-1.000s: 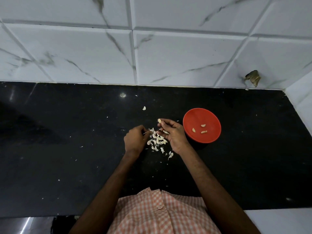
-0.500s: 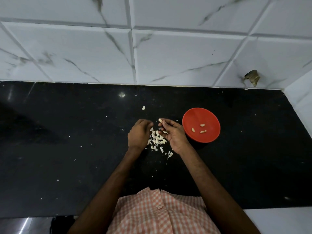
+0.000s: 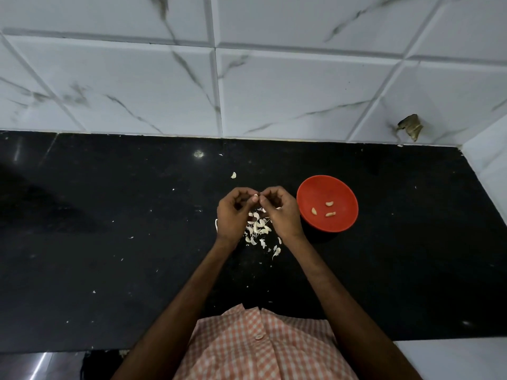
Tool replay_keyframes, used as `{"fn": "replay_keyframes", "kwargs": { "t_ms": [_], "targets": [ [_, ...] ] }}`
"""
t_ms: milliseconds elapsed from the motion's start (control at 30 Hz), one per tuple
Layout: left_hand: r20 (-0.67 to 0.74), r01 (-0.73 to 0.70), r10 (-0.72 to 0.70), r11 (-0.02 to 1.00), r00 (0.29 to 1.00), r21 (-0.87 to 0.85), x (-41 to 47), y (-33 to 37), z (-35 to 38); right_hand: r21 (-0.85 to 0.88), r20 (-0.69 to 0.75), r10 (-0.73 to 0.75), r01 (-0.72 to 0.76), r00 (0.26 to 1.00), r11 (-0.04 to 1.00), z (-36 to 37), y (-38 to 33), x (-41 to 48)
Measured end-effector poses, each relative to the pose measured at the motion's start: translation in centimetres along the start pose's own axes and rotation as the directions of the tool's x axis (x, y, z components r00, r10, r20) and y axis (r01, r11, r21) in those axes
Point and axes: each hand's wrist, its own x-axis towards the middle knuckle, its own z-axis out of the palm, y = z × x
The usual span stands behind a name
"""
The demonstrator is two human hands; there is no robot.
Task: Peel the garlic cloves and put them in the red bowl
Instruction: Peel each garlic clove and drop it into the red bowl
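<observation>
My left hand (image 3: 234, 212) and my right hand (image 3: 281, 212) meet fingertip to fingertip above the black counter and pinch one small garlic clove (image 3: 256, 196) between them. Only a pale sliver of that clove shows. Below the hands lies a heap of garlic cloves and white skins (image 3: 259, 229), partly covered by my hands. The red bowl (image 3: 343, 193) stands just right of my right hand, apart from it, with three peeled cloves (image 3: 327, 209) inside.
A lone pale garlic piece (image 3: 233, 175) lies on the black counter (image 3: 109, 229) behind the hands. White flecks of skin are scattered about. The tiled wall (image 3: 247, 91) runs along the back, with a side wall at the far right.
My left hand has moved up and right from the heap to join my right hand. Both hands now pinch the clove that the right hand held alone.
</observation>
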Motion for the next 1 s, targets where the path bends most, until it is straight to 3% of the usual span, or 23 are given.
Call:
{"fn": "replay_keyframes", "kwargs": {
  "t_ms": [133,333,467,733,1000],
  "targets": [
    [-0.016,0.037,-0.037,0.999,0.999,0.000,0.0,0.3,-0.6,-0.143,0.038,-0.181,0.185,0.983,0.972,-0.4,-0.2,0.1],
    [-0.005,0.003,-0.003,1.000,1.000,0.017,0.3,0.5,-1.0,-0.162,0.073,-0.274,0.282,0.959,0.946,-0.7,-0.4,0.3],
    [0.060,-0.039,0.036,0.998,0.998,0.046,0.5,0.9,-1.5,-0.185,0.171,-0.320,0.349,0.932,0.919,-1.4,-0.7,0.7],
    [0.147,-0.055,0.041,0.995,0.988,0.088,0.8,0.6,-1.6,-0.393,0.361,-0.267,0.405,0.894,0.825,-2.1,-0.7,1.5],
    [0.090,0.033,-0.027,0.997,0.996,-0.069,-0.1,0.7,-0.5,-0.426,0.299,-0.334,0.438,0.894,0.792,-1.4,-0.7,1.1]
  ]
}}
